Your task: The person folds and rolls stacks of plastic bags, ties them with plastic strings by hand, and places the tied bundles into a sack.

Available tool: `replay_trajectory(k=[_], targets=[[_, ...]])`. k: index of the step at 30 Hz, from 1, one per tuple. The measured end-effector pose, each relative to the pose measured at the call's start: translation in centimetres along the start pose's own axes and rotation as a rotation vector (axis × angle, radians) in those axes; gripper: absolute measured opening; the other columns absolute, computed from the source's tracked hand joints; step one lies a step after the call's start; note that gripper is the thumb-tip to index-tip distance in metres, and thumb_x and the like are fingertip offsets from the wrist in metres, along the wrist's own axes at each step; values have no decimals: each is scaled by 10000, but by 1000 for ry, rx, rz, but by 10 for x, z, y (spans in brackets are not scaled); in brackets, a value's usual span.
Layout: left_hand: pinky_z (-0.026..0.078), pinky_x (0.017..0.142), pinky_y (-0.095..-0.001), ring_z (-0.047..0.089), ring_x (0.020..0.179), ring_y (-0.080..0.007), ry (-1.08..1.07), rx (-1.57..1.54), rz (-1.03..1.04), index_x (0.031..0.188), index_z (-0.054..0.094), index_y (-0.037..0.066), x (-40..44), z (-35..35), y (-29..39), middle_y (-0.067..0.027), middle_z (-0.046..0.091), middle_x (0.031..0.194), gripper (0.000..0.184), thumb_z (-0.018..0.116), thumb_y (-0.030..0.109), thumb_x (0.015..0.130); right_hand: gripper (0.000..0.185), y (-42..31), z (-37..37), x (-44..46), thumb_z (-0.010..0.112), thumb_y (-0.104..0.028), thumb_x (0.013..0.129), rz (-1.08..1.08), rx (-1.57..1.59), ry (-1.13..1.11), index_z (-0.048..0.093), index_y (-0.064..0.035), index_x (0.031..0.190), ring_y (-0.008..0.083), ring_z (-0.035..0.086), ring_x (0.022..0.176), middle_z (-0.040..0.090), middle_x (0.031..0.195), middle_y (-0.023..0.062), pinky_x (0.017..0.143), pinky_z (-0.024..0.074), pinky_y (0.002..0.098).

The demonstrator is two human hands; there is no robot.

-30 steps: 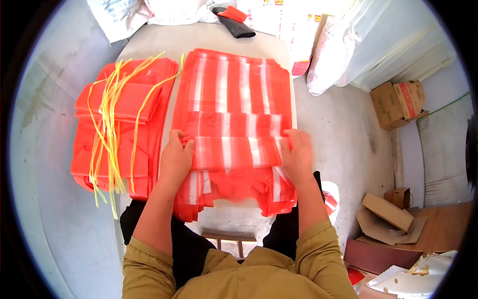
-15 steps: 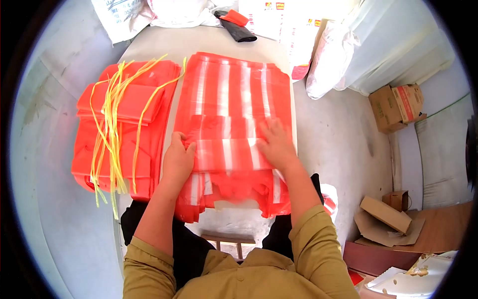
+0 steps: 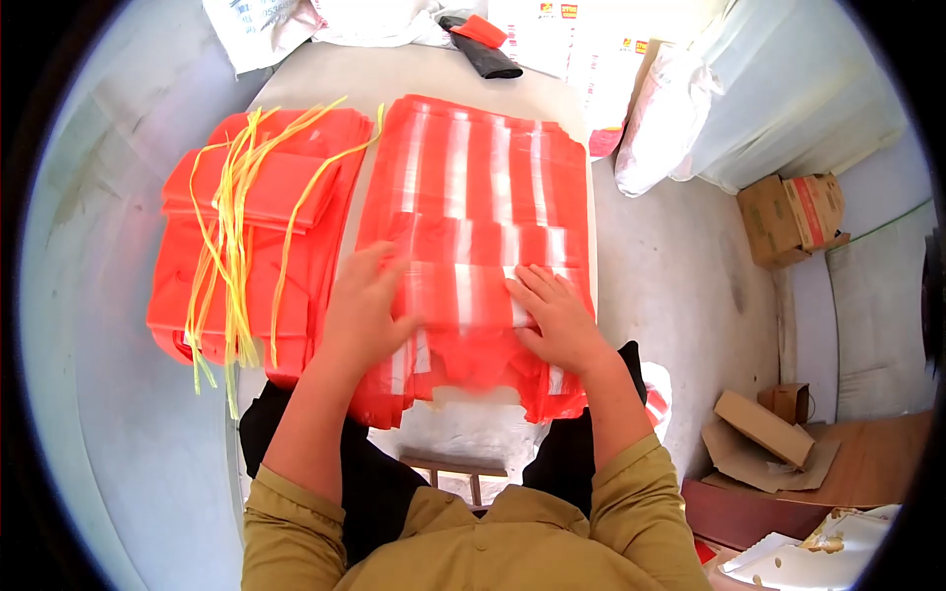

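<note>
A stack of red-and-white striped plastic bags point(image 3: 478, 167) lies in front of me, with a folded layer across its nearer half. My right hand point(image 3: 560, 317) rests on the right part of that fold, fingers spread and holding nothing. Over the fold's left edge is my left hand point(image 3: 367, 307), slightly blurred, its thumb and fingers apart. To the left sits a pile of folded red bags point(image 3: 266, 197), and several yellow strips point(image 3: 232, 212) lie loosely across it.
Both piles are on a pale table point(image 3: 340, 74). At its far edge are a black and red item point(image 3: 483, 49), white sacks point(image 3: 379, 22) and printed white boxes point(image 3: 532, 34). Cardboard boxes point(image 3: 788, 217) stand at the right, with flattened cardboard point(image 3: 769, 438) nearer.
My left hand has opened from its hold on the fold's left edge and moved slightly right. My right hand has left the right edge, moved inward, then slid lower on the fold.
</note>
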State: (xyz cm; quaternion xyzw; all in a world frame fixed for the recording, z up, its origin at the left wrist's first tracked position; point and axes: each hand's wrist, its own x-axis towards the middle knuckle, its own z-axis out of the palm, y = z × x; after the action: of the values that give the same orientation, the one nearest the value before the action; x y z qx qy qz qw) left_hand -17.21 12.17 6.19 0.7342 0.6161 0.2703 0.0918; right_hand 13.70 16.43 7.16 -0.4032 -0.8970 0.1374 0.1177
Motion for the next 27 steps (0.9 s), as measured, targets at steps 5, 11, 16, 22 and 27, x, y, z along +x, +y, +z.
replay_trajectory(k=[5,11,16,22,27], targets=[[369,1171,-593,437,1457,-361,-219,49,216,1408,582,90,-3,4,3,-139,501,1541,699,816,201,758,632,4,0,3,648,-39,805,1,-50,-23,558,-40,1431,371,441,1439,518,1507,193,1193,352,490],[371,1168,-589,435,1456,-372,-238,48,132,1412,567,71,6,4,7,-164,518,1522,696,760,123,745,632,7,-9,12,641,-51,828,46,-72,-113,552,-52,1453,360,463,1430,530,1518,168,1177,378,477],[436,1116,-510,537,1362,-373,-193,9,151,1358,606,46,12,7,-2,-184,608,1410,641,766,111,741,560,15,-24,25,590,-104,902,108,10,-239,563,-83,1461,340,514,1386,581,1479,144,1146,426,437],[558,908,-416,689,1093,-334,-330,-347,-122,1281,654,59,18,-36,4,-166,671,1289,501,759,124,795,446,7,-74,35,568,-120,935,482,240,-658,611,-44,1372,334,624,1240,677,1350,131,1047,504,417],[541,956,-445,653,1146,-354,94,-188,-85,1279,659,68,14,-9,3,-156,664,1271,456,766,127,840,431,-13,-73,40,632,-180,946,438,-66,-227,622,-42,1354,321,607,1280,682,1328,133,1058,492,421]])
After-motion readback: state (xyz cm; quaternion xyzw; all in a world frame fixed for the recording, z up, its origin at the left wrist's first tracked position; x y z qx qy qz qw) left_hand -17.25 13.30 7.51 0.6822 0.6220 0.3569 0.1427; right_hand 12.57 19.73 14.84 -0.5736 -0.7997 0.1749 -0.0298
